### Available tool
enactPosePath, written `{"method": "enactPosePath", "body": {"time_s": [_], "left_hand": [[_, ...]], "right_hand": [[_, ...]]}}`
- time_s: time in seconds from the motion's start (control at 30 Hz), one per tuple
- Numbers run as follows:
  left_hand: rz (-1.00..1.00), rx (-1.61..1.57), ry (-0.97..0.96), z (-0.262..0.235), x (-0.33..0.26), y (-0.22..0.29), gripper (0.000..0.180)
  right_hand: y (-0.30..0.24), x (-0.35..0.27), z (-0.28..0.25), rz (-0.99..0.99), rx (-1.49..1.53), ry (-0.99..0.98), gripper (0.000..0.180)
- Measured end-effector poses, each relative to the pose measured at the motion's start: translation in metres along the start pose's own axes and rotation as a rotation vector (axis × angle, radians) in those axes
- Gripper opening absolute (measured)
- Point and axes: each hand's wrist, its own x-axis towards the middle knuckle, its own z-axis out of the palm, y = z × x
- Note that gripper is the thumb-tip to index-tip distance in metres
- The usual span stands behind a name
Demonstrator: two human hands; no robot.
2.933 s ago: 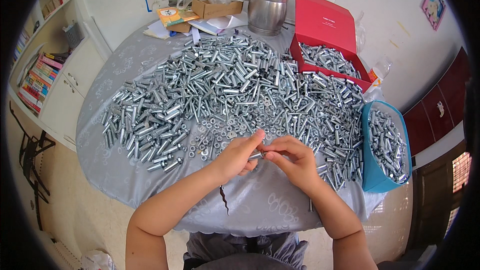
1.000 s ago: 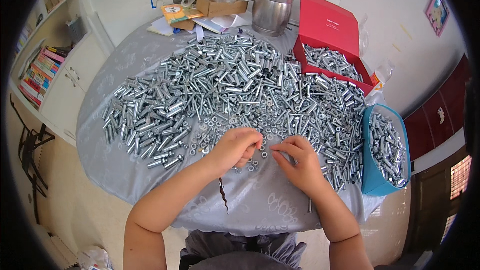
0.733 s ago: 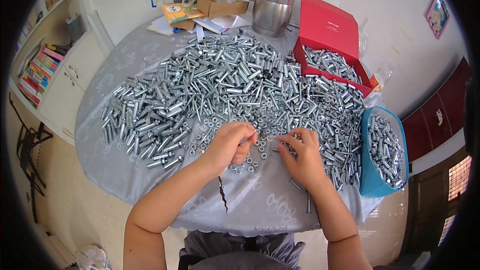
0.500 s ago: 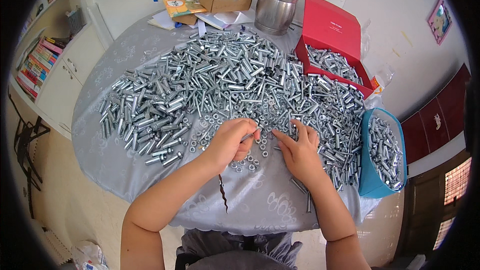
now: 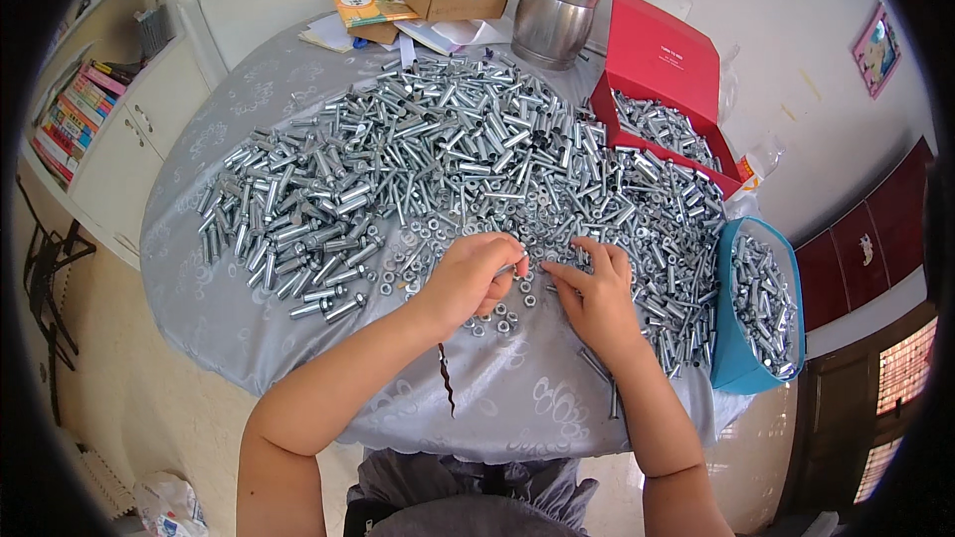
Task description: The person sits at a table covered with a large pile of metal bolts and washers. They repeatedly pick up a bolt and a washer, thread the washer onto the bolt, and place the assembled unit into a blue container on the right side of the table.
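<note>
My left hand (image 5: 468,283) is closed around a slim metal bolt (image 5: 518,262), of which only a short silver part shows past the fingers. Just to its right, my right hand (image 5: 600,300) reaches into the small hardware with fingers apart, its fingertips touching or close above the heap. Loose hex nuts (image 5: 529,301) lie between and below the hands. At the left is a group of expansion bolts (image 5: 343,310) with nuts fitted. Metal sleeves (image 5: 477,129) heap up beyond my hands, and bolts (image 5: 686,313) spread to the right.
A red box (image 5: 662,60) of bolts stands open at the back right. Nearer, a blue bin (image 5: 731,338) holds more bolts. A steel pot (image 5: 557,15), a cardboard box (image 5: 453,2) and papers stand along the back. The grey tablecloth (image 5: 298,363) has a dark wavy mark.
The view has shifted slightly. My left hand still grips the bolt, now turned a little so less of its shaft shows; my right hand stays by the nuts, with its fingers slightly shifted.
</note>
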Motion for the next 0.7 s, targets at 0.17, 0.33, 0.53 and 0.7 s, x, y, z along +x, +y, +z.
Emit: {"method": "enactPosePath", "body": {"time_s": [0.17, 0.33, 0.53, 0.7], "left_hand": [[-0.020, 0.002, 0.001, -0.0018, 0.0015, -0.0023, 0.019], [-0.025, 0.008, -0.005, -0.0016, 0.0012, -0.0035, 0.019], [-0.012, 0.016, 0.001, -0.0012, 0.0021, -0.0037, 0.020], [-0.012, 0.016, 0.003, -0.0013, 0.0036, -0.0043, 0.020]], "right_hand": [[0.0043, 0.0004, -0.0007, 0.051, 0.078, -0.002, 0.015], [0.0007, 0.0018, -0.0018, 0.073, 0.110, 0.024, 0.015], [0.0014, 0.0037, 0.0069, 0.039, 0.072, 0.067, 0.017], [0.0027, 0.0027, 0.0063, 0.065, 0.076, 0.054, 0.013]]}}
